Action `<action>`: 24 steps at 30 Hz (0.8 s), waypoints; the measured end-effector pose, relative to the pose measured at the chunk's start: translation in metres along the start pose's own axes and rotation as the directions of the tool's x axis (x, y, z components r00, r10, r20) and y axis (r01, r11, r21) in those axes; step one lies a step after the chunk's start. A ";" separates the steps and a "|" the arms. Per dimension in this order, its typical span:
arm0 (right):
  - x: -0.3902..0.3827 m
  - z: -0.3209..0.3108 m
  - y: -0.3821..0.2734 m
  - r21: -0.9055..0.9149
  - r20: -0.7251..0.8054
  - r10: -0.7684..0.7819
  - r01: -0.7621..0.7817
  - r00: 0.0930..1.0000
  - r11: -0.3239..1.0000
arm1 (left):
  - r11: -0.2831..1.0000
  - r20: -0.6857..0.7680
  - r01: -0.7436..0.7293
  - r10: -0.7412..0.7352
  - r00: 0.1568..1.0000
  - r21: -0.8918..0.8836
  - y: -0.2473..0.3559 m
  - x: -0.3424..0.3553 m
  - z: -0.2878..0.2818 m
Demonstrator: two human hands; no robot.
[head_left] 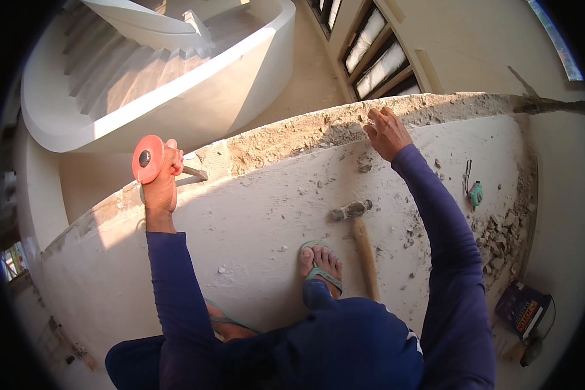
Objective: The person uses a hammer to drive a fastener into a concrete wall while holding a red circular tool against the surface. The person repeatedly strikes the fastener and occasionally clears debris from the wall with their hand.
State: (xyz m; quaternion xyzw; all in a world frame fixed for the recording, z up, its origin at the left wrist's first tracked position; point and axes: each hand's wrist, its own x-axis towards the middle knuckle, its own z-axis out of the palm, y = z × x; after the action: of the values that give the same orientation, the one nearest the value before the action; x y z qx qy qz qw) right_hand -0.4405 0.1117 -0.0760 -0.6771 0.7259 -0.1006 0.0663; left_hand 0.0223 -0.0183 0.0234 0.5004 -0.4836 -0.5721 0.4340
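My left hand [162,190] is wrapped round a chisel [195,173] with a round red hand guard. Its steel blade points right, beside the rough, chipped strip [286,146] along the slab's curved edge. Over on the right, my right hand [390,134] is bent down against the loose rubble of that strip. Its fingers are curled, and whatever lies under them is hidden. A hammer [366,257] with a wooden handle lies on the pale, dusty slab [260,214] between my arms, its head toward the chipped edge.
Broken chunks [499,244] are heaped at the right wall. A green tape measure [475,194] lies nearer my right arm. A dark bucket [523,309] stands at lower right. My sandalled foot [321,263] is beside the hammer. Beyond the edge, a curved white stair wall [240,97] encloses steps.
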 end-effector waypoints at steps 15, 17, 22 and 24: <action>0.038 0.023 -0.081 0.180 0.375 -0.052 -0.018 0.926 0.984 | 0.999 -0.062 -0.010 0.007 0.998 -0.036 0.004 -0.006 -0.010; 0.042 0.027 -0.071 0.088 0.270 0.082 -0.110 0.959 0.990 | 0.999 -0.069 -0.002 -0.001 0.998 -0.040 0.005 -0.004 -0.006; 0.048 0.022 -0.123 -0.038 0.336 0.295 -0.300 0.894 0.953 | 0.995 -0.093 -0.005 -0.005 0.996 -0.105 -0.002 -0.002 -0.019; 0.048 0.024 -0.139 -0.058 0.338 0.352 -0.354 0.873 0.933 | 0.995 -0.093 -0.010 0.000 0.996 -0.103 -0.003 -0.001 -0.019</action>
State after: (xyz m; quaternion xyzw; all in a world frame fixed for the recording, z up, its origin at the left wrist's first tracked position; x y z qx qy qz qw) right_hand -0.3033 0.0536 -0.0644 -0.5402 0.8142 0.0306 0.2106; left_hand 0.0412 -0.0190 0.0204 0.5022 -0.4337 -0.5713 0.4830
